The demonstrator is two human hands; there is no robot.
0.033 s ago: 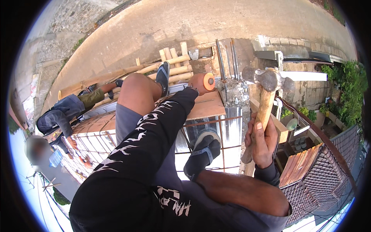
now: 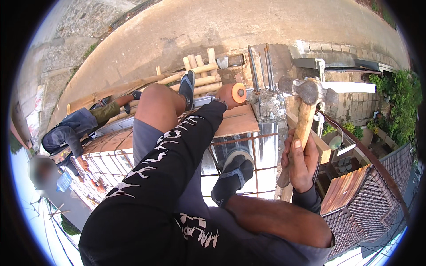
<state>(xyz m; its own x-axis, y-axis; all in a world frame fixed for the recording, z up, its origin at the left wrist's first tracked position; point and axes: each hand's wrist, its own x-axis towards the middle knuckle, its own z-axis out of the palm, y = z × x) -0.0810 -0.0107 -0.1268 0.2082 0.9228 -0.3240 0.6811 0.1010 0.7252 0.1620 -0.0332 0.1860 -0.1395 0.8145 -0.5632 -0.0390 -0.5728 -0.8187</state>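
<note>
My right hand [image 2: 301, 162] is wrapped round the wooden handle of a hammer [image 2: 307, 95]. The hammer stands raised, its worn steel head up and blurred at the edges. Out in front, my left hand [image 2: 225, 94] is closed round a tool seen end-on, which looks like a chisel with a round orange hand guard [image 2: 239, 93] and a dark metal end at its middle. The chisel's shaft and tip are hidden behind the guard and hand. Just right of it lies broken concrete [image 2: 271, 106] with steel bars rising from it.
My sandalled feet straddle a brown board [image 2: 237, 120] and a rebar grid over shiny sheets [image 2: 265, 155]. Bamboo poles [image 2: 206, 80] lie beyond. At the left another person [image 2: 73, 133] bends over the grid. A tiled roof [image 2: 370, 213] lies below right, with a road [image 2: 230, 26] at the far side.
</note>
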